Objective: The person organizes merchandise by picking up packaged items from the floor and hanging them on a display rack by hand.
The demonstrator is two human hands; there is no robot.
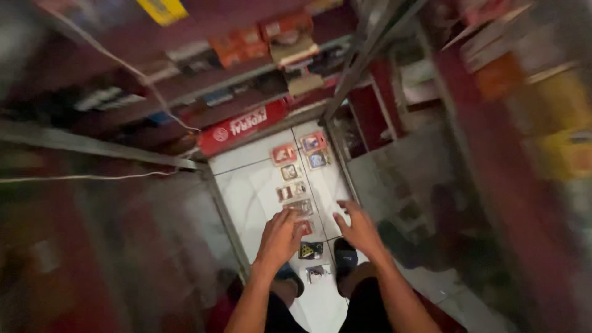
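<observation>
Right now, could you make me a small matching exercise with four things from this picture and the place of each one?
Things:
1. left hand
2. right hand
3. long red box
4. black packet

Places:
A. at the far end of the white floor, under the shelves
B. on the floor between the two hands, near the feet
C. reaching down at the right of the packets
D. fingers over the row of packets

Pairs: 1-D, 2-C, 3-A, 4-B
</observation>
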